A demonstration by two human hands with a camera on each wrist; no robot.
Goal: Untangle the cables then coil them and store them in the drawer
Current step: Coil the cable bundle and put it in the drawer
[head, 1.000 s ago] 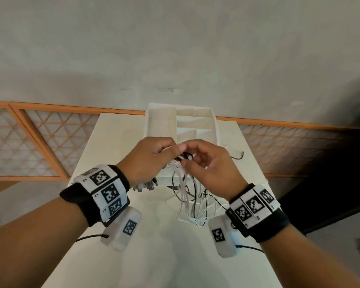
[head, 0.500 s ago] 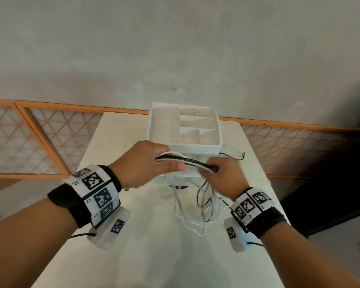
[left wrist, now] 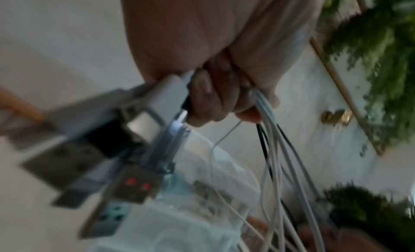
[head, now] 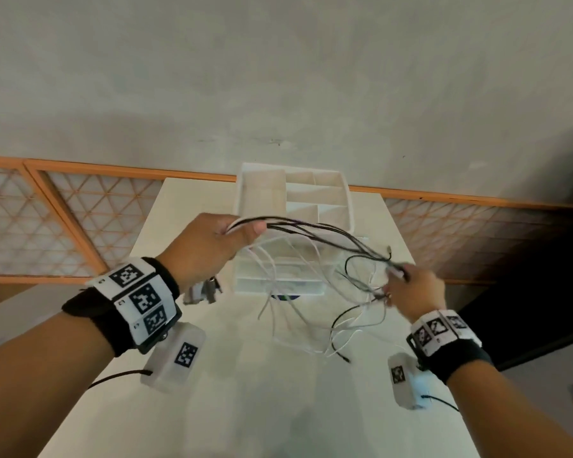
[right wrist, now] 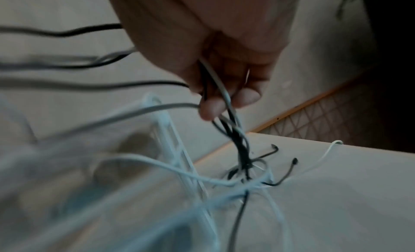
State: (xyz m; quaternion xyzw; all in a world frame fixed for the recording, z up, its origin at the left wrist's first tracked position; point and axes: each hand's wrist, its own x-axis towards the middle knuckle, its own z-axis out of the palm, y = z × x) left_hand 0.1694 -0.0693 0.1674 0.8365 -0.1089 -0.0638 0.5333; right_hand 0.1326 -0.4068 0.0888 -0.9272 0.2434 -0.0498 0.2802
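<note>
We've got bare table (head: 278, 408) nearest us, its right edge close under our right hand (head: 414, 292). That hand pinches the cables (head: 328, 231) low (blurry, mind you); our left hand (head: 209, 246) grips the plug ends higher. Strands stretch between, loops sagging before the drawer unit (head: 311, 206) beyond.

We're pulling our hands apart: a second ago they were touching over the bundle, now the right hand (head: 414, 292) is sitting well out to the right and lower, the left hand (head: 209, 249) up and left. The cables (head: 328, 236) are stretching into a fan of black and white strands between the two grips, instead of hanging in one clump. Loose loops are swinging below, blurred.
</note>
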